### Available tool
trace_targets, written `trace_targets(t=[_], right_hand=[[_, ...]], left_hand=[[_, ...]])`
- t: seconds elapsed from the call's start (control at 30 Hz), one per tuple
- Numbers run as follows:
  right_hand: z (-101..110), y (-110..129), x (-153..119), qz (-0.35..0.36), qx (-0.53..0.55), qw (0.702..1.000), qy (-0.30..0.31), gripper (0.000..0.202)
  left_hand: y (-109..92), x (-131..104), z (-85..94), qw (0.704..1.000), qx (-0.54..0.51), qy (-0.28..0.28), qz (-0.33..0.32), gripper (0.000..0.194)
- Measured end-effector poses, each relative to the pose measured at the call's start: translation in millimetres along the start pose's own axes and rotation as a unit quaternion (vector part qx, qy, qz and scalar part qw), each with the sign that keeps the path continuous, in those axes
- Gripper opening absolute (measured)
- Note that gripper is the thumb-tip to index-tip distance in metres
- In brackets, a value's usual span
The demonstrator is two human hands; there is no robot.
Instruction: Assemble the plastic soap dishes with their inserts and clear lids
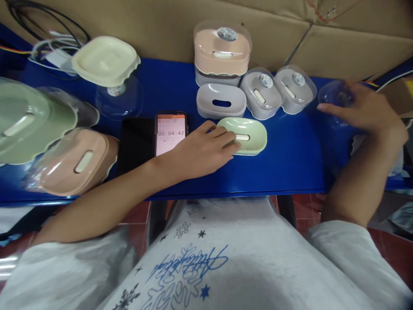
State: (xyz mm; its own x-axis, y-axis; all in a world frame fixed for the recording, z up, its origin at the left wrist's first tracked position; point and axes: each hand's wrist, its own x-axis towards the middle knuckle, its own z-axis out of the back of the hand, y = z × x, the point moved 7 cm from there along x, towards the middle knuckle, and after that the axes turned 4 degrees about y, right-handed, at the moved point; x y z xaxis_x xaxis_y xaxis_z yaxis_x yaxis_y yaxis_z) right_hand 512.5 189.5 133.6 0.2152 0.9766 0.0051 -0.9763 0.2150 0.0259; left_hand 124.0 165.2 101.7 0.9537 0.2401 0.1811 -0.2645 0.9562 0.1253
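Note:
My left hand (pixel 214 148) is closed on the left end of a pale green oval box (pixel 254 135). Its fingertips lie by the white bar (pixel 241 137) set in the dished top. Far to the right, my right hand (pixel 371 105) grips a clear plastic cover (pixel 332 99), its thumb along the near side; both look slightly blurred. Just behind the green box sits a grey oval piece (pixel 203 99) with an open slot. Two grey boxes (pixel 263 94) under clear covers stand to its right.
A peach box (pixel 222 47) is stacked at the back. On the left are a large green box (pixel 35 129), a wrapped peach box (pixel 74 165), a cream lid (pixel 105 60) and cables (pixel 51 47). A phone (pixel 171 133) showing a timer lies on the blue table (pixel 290 168).

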Motion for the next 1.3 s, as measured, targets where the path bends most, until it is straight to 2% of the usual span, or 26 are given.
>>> trace_targets(t=[0.07, 0.13, 0.17, 0.23, 0.3, 0.4, 0.47, 0.6, 0.73, 0.87, 1.1, 1.3], right_hand=[[22.6, 19.0, -12.6, 0.007, 0.013, 0.996, -0.089, 0.099], [38.0, 48.8, -27.7, 0.076, 0.043, 0.983, -0.159, 0.106], [40.1, 66.7, -35.5, 0.126, 0.058, 0.975, -0.172, 0.107], [34.6, 105.4, -51.7, 0.236, 0.088, 0.954, -0.162, 0.107], [17.9, 142.6, -66.4, 0.325, 0.1, 0.934, -0.112, 0.105], [-11.7, 184.2, -82.5, 0.404, 0.108, 0.908, -0.035, 0.098], [-25.2, 198.9, -87.5, 0.424, 0.122, 0.897, -0.012, 0.093], [-35.0, 204.0, -86.4, 0.403, 0.162, 0.9, -0.023, 0.09], [-38.2, 201.8, -83.4, 0.37, 0.179, 0.91, -0.045, 0.082], [-42.4, 206.4, -83.3, 0.379, 0.163, 0.91, -0.028, 0.072], [-41.1, 210.6, -83.8, 0.415, 0.153, 0.897, -0.009, 0.069], [-45.5, 212.1, -81.4, 0.415, 0.156, 0.896, 0.001, 0.071]], left_hand=[[5.2, -1.1, 4.7, 0.999, -0.023, -0.009, 0.028, 0.029], [14.4, -3.5, 7.5, 0.996, -0.042, -0.011, 0.08, 0.036], [19.8, -5.1, 7.1, 0.993, -0.051, -0.007, 0.109, 0.04], [28.7, -7.6, 2.8, 0.986, -0.069, 0.008, 0.153, 0.049], [33.2, -8.4, -2.5, 0.982, -0.087, 0.015, 0.169, 0.059], [31.2, -6.7, -7.1, 0.981, -0.115, 0.006, 0.155, 0.069], [26.8, -5.3, -7.6, 0.981, -0.127, 0.001, 0.145, 0.075], [22.5, -4.8, -5.3, 0.977, -0.137, -0.014, 0.164, 0.084], [23.7, -5.1, -7.1, 0.972, -0.152, -0.014, 0.178, 0.085], [26.9, -7.0, -11.8, 0.965, -0.174, -0.006, 0.196, 0.088], [29.0, -9.4, -15.7, 0.953, -0.214, -0.006, 0.212, 0.087], [29.8, -9.5, -15.2, 0.957, -0.208, -0.016, 0.201, 0.085]])
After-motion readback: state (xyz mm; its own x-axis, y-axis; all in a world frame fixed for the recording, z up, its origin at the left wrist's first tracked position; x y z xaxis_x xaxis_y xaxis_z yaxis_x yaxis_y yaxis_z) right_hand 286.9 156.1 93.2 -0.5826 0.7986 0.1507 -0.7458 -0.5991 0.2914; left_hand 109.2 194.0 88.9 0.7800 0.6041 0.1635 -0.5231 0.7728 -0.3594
